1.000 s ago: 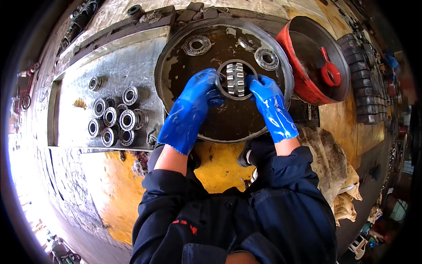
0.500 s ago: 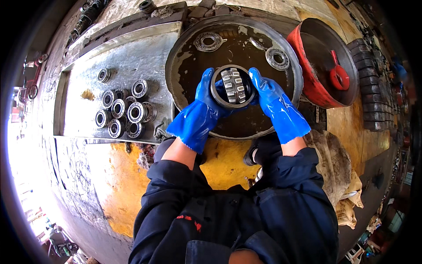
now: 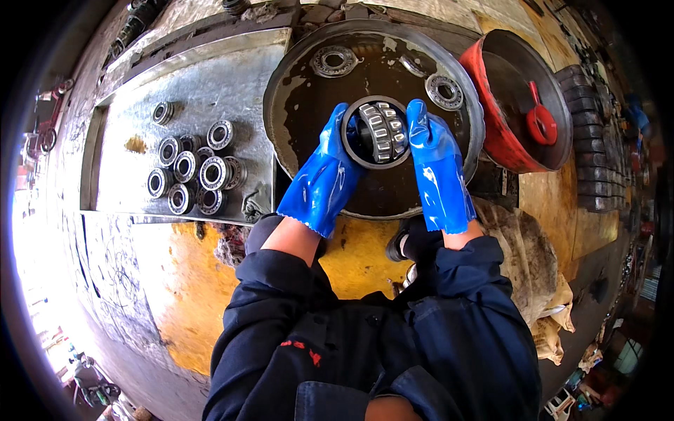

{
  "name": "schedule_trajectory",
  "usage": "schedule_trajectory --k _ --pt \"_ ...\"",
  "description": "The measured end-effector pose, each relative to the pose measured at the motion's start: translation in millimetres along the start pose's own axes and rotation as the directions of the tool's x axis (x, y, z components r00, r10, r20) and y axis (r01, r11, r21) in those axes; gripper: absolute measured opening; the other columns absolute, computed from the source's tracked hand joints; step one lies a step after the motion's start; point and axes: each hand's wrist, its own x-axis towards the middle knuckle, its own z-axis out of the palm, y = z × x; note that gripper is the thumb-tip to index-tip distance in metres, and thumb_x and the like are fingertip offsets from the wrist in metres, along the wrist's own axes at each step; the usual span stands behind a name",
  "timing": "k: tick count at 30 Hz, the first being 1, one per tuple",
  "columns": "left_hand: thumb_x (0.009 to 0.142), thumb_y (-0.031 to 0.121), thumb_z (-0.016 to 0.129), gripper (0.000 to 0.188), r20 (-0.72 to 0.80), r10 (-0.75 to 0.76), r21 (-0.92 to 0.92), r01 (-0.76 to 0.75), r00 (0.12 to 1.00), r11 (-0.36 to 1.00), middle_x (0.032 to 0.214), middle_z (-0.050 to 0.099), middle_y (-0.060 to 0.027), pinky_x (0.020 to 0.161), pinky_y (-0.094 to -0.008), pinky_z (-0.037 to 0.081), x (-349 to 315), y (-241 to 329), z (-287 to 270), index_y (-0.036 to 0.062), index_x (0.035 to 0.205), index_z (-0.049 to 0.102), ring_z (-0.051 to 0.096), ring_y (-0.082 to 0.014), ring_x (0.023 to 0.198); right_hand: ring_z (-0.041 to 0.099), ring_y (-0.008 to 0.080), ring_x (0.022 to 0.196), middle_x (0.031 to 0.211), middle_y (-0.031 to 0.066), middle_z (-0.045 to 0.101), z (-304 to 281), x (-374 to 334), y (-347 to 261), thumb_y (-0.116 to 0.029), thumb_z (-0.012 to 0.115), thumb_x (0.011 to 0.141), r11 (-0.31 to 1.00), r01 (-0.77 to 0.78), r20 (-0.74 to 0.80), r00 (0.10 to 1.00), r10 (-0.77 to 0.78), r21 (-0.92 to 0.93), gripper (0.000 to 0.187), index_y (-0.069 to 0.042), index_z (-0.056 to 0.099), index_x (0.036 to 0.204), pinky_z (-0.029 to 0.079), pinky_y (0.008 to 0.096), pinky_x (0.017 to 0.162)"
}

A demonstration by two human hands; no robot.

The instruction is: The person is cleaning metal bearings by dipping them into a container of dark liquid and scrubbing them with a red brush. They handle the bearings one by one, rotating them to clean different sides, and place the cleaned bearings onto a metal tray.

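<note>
Relative to the earlier frame, the roller set (image 3: 381,130) has swivelled rightward inside the outer ring (image 3: 379,165), which the left hand (image 3: 327,158) clasps at left and the right hand (image 3: 434,144) meets at right, its finger closure indeterminable, above the round basin's (image 3: 271,105) middle.

Glossy, rubbery gloves (image 3: 442,181); a bearing (image 3: 381,133) of smooth, shiny metal; a scuffed metal tray (image 3: 235,77); matt cloth sleeves (image 3: 270,277); a rough rag (image 3: 518,245).
</note>
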Motion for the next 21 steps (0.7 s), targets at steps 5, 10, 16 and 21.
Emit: schedule_trajectory --k 5,10,16,21 --pt "0.105 0.043 0.049 0.045 -0.080 -0.091 0.001 0.092 0.993 0.996 0.118 0.069 -0.0162 0.093 -0.0482 0.058 3 -1 -7 0.0039 0.121 0.064 0.069 -0.0308 0.103 0.068 0.0174 0.086 0.096 0.0117 0.073 0 2 0 -0.047 0.067 0.095 1.000 0.018 0.008 1.000 -0.018 -0.004 0.054 0.004 0.069 0.113 0.055 0.0322 0.080" --pt "0.105 0.047 0.047 0.050 -0.182 -0.151 0.000 0.153 0.972 0.988 0.120 0.069 -0.0173 0.096 -0.0494 0.056 12 -5 -9 0.0035 0.125 0.063 0.069 -0.0317 0.106 0.068 0.0179 0.087 0.096 0.0121 0.073 1 5 -1 -0.048 0.068 0.094 0.999 0.038 0.013 0.999 -0.038 -0.014 0.055 0.004 0.069 0.113 0.055 0.0327 0.080" --pt "0.105 0.052 0.045 0.058 -0.159 -0.169 -0.032 0.166 0.973 0.986 0.124 0.068 -0.0186 0.100 -0.0511 0.053 19 -17 -14 0.0028 0.131 0.061 0.067 -0.0331 0.111 0.068 0.0184 0.087 0.096 0.0127 0.073 0 4 0 -0.049 0.069 0.093 0.999 0.050 0.013 0.999 -0.050 -0.010 0.057 0.004 0.069 0.113 0.055 0.0333 0.081" --pt "0.104 0.060 0.037 0.069 -0.122 -0.259 -0.096 0.249 0.958 0.964 0.133 0.063 -0.0183 0.105 -0.0542 0.049 8 -17 0 0.0032 0.138 0.057 0.063 -0.0355 0.118 0.068 0.0189 0.087 0.096 0.0132 0.073 -5 2 3 -0.050 0.070 0.092 0.998 0.056 -0.004 0.998 -0.057 -0.012 0.058 0.004 0.069 0.113 0.055 0.0339 0.081"
